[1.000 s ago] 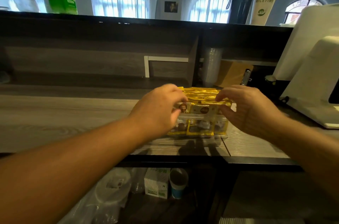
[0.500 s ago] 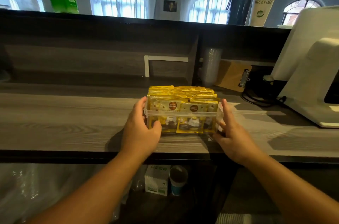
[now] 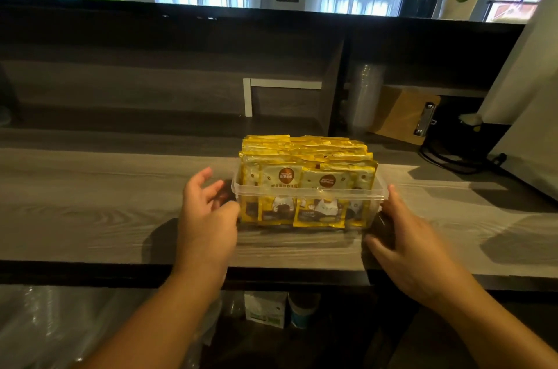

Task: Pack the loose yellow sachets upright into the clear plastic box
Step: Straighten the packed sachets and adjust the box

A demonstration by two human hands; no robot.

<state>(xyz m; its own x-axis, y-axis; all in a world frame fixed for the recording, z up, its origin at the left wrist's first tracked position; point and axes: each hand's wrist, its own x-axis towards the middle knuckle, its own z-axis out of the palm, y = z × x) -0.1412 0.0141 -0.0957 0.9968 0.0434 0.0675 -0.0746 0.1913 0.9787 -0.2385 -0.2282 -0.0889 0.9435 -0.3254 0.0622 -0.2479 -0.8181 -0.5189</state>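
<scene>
The left hand's fingers [image 3: 208, 184] are spread and loosely bent just beside the left end of the one clear box [image 3: 308, 194], thumb near its wall, gripping nothing; the right hand [image 3: 407, 248] lies at the right end with relaxed fingers, contact unclear. The box stands on the wooden surface [image 3: 90, 202], packed with upright yellow sachets [image 3: 305, 157], too many to count. One clipboard [image 3: 404, 115] leans behind.

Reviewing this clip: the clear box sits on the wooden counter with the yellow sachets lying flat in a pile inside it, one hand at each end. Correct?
Not quite. In the head view the yellow sachets stand upright in rows inside the clear box, not flat. The rest holds: the box is on the wooden counter, the left hand and right hand at its ends.
</scene>
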